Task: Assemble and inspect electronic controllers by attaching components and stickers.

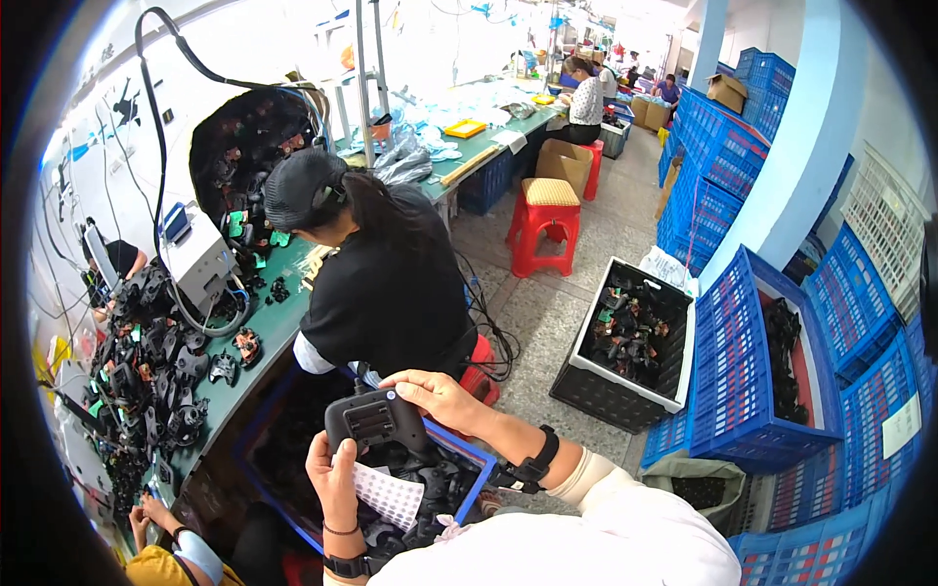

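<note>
A black game controller (376, 420) is held back side up, its battery bay uncovered and bare of batteries. My left hand (334, 479) grips its left handle, thumb on top. Beside that thumb a white sheet of small round dots (389, 494), seemingly stickers, sticks out under the controller; whether the hand holds it too is hidden. At the controller's upper right, the fingers of my right hand (438, 398) close on its edge, next to a small pale round dot. Below both hands stands a blue-rimmed crate (474, 485) filled with black controllers.
A co-worker in black (401, 283) sits just ahead at the green bench (278, 327), which is piled with controllers. To the right are a black crate with a white rim (625, 402), blue crates (762, 391) and a sack (696, 479). Red stools (543, 225) stand farther off.
</note>
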The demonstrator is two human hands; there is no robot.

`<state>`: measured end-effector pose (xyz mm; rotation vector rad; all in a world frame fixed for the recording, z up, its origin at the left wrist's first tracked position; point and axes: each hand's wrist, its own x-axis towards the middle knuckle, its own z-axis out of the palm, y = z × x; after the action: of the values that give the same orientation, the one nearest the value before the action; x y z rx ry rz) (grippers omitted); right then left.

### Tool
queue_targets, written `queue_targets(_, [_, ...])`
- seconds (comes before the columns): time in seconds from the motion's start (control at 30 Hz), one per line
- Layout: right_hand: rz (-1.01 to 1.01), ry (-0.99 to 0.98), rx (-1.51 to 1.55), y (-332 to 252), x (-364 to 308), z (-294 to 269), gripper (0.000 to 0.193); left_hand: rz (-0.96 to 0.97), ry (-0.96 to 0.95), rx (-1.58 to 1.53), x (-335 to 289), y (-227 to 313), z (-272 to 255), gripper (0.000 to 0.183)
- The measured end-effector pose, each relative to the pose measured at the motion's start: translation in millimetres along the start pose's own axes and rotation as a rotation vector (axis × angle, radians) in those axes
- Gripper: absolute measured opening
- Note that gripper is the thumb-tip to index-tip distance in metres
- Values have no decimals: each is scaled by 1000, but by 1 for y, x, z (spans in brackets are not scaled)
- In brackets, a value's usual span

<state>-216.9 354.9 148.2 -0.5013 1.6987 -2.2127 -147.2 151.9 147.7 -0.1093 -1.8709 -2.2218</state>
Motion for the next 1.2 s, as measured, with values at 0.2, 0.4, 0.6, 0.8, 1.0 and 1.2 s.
queue_targets(0.2, [146,-74,46,38,5,-24,31,-246,22,-134,-8,-32,-3,20])
queue_targets(0.4, [280,-242,-497,131,15,-31,25,-469,264,-10,-81,-96,-70,16])
queue_targets(0.6, [116,-326,-979,195,-28,-34,21,-571,541,308,-246,-194,-231,29])
queue_targets(0.8, [206,-177,-1234,182,-85,-122,27,-539,662,275,-312,-211,-268,27])
queue_targets(1.0, [-562,1288,-1349,-117,-59,-253,60,-545,734,315,-406,-199,-326,26])
queue_targets(1.2, [-372,1179,-1571,-296,-75,-263,65,-581,738,374,-453,-189,-354,27])
